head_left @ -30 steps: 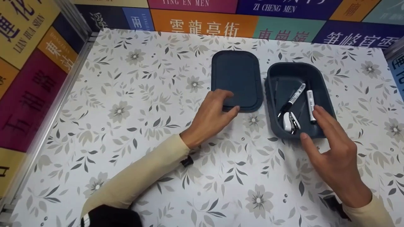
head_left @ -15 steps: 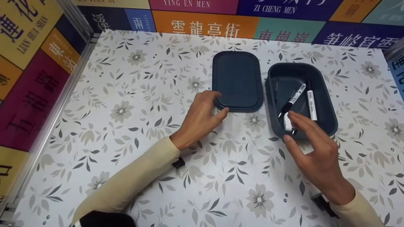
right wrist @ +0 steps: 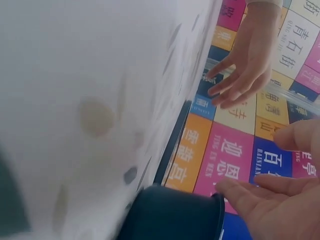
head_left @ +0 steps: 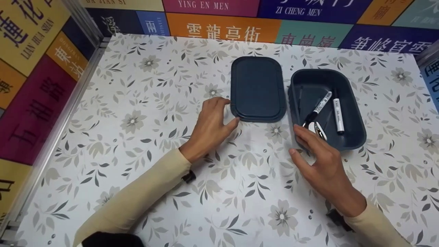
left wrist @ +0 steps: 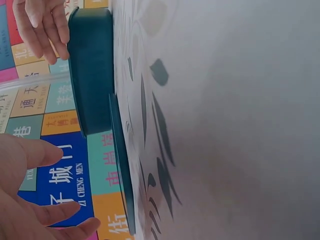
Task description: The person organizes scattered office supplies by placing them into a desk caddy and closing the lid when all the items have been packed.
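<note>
A dark blue open box (head_left: 356,113) stands on the table, with its matching flat lid (head_left: 258,89) lying to its left. Inside the box are a white marker with a black end (head_left: 320,104), a second white marker (head_left: 338,115) and a small white-and-silver thing (head_left: 317,130), partly hidden by fingers. My right hand (head_left: 319,168) hovers over the box's near left corner, thumb and fingers apart, holding nothing. Just beyond the lid's lower left edge, my left hand (head_left: 207,128) is loosely bent with nothing in it. The left wrist view shows gaps between the left hand (left wrist: 40,195) and both box and lid.
A white tablecloth (head_left: 164,103) with grey flowers and leaves covers the table. Panels with coloured blocks and lettering (head_left: 223,29) rise behind it and along the left side, where a metal rail (head_left: 65,113) runs.
My right hand has moved left across the near end of the box, uncovering the second marker. My left hand has drawn back leftward off the lid. Box and lid have stayed put.
</note>
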The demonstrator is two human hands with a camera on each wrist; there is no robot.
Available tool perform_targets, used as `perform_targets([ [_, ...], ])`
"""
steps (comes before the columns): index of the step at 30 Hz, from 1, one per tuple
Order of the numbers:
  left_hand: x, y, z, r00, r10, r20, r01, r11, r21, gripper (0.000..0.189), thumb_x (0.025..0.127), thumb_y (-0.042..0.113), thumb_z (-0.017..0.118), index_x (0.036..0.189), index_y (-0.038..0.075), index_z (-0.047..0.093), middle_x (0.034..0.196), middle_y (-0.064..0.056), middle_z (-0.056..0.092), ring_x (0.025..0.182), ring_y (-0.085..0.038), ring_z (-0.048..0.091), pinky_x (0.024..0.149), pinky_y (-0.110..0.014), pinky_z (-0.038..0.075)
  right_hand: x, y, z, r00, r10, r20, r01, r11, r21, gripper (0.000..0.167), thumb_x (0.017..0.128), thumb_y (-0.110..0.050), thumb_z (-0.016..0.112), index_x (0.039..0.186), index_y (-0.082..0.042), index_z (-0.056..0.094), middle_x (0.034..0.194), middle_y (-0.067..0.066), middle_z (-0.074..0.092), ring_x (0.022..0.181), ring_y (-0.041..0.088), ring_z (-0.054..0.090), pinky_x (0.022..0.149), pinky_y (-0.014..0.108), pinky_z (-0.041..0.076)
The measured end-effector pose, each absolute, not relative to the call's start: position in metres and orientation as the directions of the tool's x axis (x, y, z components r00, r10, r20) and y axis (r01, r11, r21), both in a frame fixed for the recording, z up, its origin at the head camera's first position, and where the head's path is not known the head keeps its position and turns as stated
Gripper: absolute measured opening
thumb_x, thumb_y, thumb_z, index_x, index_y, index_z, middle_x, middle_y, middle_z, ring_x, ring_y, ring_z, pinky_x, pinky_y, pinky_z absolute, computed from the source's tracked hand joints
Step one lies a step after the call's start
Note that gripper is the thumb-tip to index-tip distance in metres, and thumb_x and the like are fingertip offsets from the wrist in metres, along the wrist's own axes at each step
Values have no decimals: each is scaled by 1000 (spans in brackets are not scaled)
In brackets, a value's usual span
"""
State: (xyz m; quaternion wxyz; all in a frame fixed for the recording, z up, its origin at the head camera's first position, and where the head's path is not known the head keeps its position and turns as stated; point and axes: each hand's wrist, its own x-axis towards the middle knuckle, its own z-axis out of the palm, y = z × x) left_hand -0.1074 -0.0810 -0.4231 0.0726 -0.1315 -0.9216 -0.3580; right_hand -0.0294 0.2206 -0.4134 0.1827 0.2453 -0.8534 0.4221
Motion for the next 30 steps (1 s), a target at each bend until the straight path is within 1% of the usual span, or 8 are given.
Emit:
perform_targets([
  [3, -110, -81, -423, -958, 190, 214, 285, 721, 632, 52, 101, 26, 80, 141, -3, 63, 145, -20, 60, 141, -40, 50, 117, -48, 45, -31, 214, -416, -819, -279, 501, -564, 552, -614, 60, 87, 13, 81, 145, 8, 66, 149, 23, 67, 137, 27, 65, 113, 20, 49],
  [6, -113, -79, -424, -961, 194, 199, 277, 731, 624, 53, 100, 26, 80, 141, -4, 63, 145, -21, 60, 141, -41, 50, 118, -49, 44, -33, 207, -419, -850, -278, 447, -519, 589, -620, 63, 91, 6, 81, 150, 7, 61, 155, 24, 62, 139, 40, 62, 117, 17, 42],
  [8, -116, -77, -424, -962, 201, 185, 273, 737, 618, 54, 100, 26, 80, 141, -4, 62, 144, -22, 60, 142, -42, 50, 118, -50, 44, -35, 202, -421, -885, -273, 378, -463, 610, -644, 66, 94, -1, 80, 155, 6, 56, 160, 24, 56, 145, 43, 57, 122, 21, 37],
  [11, -119, -75, -424, -965, 205, 161, 261, 748, 611, 55, 100, 26, 80, 142, -5, 62, 145, -22, 60, 142, -42, 50, 118, -51, 45, -40, 196, -421, -934, -262, 241, -355, 634, -687, 70, 101, -11, 77, 162, 5, 47, 169, 23, 45, 155, 41, 46, 129, 39, 34],
  [14, -121, -73, -424, -969, 204, 139, 246, 753, 611, 56, 100, 26, 79, 143, -5, 62, 146, -22, 60, 143, -42, 49, 118, -51, 45, -47, 191, -421, -956, -260, 136, -277, 649, -709, 75, 106, -21, 73, 167, 4, 39, 175, 23, 35, 163, 39, 33, 132, 56, 27],
  [24, -129, -71, -434, -972, 211, 100, 226, 742, 631, 56, 99, 29, 78, 142, -3, 63, 139, -18, 63, 135, -39, 53, 111, -52, 48, -66, 184, -421, -972, -233, -22, -136, 636, -759, 85, 110, -34, 67, 172, 3, 23, 181, 23, 14, 169, 36, 12, 136, 53, 11],
  [29, -134, -68, -435, -977, 206, 60, 196, 745, 638, 56, 99, 26, 78, 142, -5, 63, 139, -20, 64, 133, -40, 53, 112, -49, 47, -72, 183, -423, -971, -225, -82, -79, 625, -777, 88, 111, -42, 64, 175, -1, 18, 183, 19, 6, 169, 36, 7, 136, 56, 8],
  [30, -131, -66, -427, -977, 208, 44, 188, 752, 631, 55, 99, 23, 78, 143, -6, 62, 140, -22, 63, 133, -41, 53, 113, -50, 47, -72, 184, -423, -971, -223, -92, -69, 621, -781, 88, 111, -43, 63, 175, -2, 18, 183, 19, 5, 169, 36, 7, 136, 57, 8],
])
